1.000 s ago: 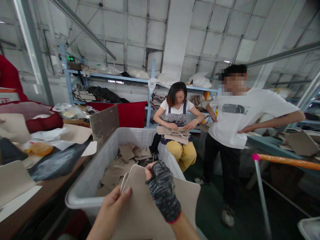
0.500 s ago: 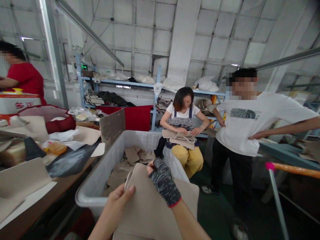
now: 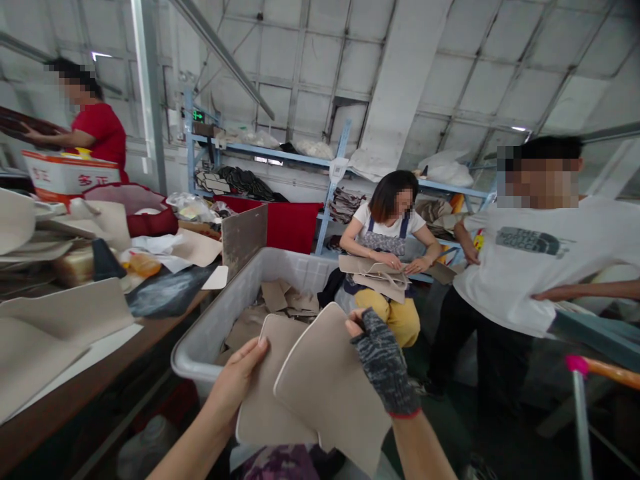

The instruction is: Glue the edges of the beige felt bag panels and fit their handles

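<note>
Here, two beige panels, fanned apart at their upper edges, were held over the near corner of a grey plastic bin (image 3: 210, 333). The left hand (image 3: 239, 379), bare, was closed on the left edge of the rear panel (image 3: 260, 400), thumb laid across its top corner. The right hand (image 3: 383, 357), in a dark knit fingerless glove, was clamped on the upper right edge of the front panel (image 3: 325, 387), which overlapped the rear one. Judging by the split, the two pieces were already peeled apart at the top but overlapped lower down, so the separation looked roughly half done; neither piece had yet been set down.

Inside the bin lay a loose heap of brown cut-offs (image 3: 280, 303). To the left, a wooden desk (image 3: 75, 393) carried more beige sheets along its near edge and a red bag (image 3: 145, 213) towards its far edge. Beyond the bin a seated person (image 3: 387, 267) handled similar pieces on the lap, a person in a white T-shirt (image 3: 530, 267) stood with hands on hips, and a person in red (image 3: 95, 130) worked at the far left.
</note>
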The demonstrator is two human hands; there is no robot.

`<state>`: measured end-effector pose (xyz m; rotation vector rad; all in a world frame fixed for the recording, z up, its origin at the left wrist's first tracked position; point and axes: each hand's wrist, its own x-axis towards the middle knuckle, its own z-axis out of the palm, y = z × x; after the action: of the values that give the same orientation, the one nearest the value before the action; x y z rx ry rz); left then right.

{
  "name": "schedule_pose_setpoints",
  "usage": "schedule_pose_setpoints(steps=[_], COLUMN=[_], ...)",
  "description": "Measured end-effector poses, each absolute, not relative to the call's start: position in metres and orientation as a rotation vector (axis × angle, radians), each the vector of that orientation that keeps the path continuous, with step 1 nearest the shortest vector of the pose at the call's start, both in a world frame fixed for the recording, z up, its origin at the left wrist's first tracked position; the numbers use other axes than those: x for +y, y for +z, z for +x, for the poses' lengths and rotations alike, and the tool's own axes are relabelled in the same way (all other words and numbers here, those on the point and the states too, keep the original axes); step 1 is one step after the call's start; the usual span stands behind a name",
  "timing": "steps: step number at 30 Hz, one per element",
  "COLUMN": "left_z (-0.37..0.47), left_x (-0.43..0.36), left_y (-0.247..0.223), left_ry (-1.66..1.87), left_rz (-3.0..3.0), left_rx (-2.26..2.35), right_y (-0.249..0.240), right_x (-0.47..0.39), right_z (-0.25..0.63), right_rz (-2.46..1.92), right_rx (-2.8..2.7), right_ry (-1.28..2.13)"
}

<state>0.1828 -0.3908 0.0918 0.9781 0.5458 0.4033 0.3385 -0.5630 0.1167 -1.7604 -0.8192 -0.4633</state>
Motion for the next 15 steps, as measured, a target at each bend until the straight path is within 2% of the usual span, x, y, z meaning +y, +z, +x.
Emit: schedule_pose_setpoints(steps=[15], left_z=[0.197], left_x=[-0.344], left_y=[0.117], left_ry=[0.735], left_rz=[0.948], left_rx=[0.488], right_y=[0.12], right_x=[-0.63], right_z=[0.353], right_rz=[-2.061], right_rx=[-0.529], right_ry=[-0.398])
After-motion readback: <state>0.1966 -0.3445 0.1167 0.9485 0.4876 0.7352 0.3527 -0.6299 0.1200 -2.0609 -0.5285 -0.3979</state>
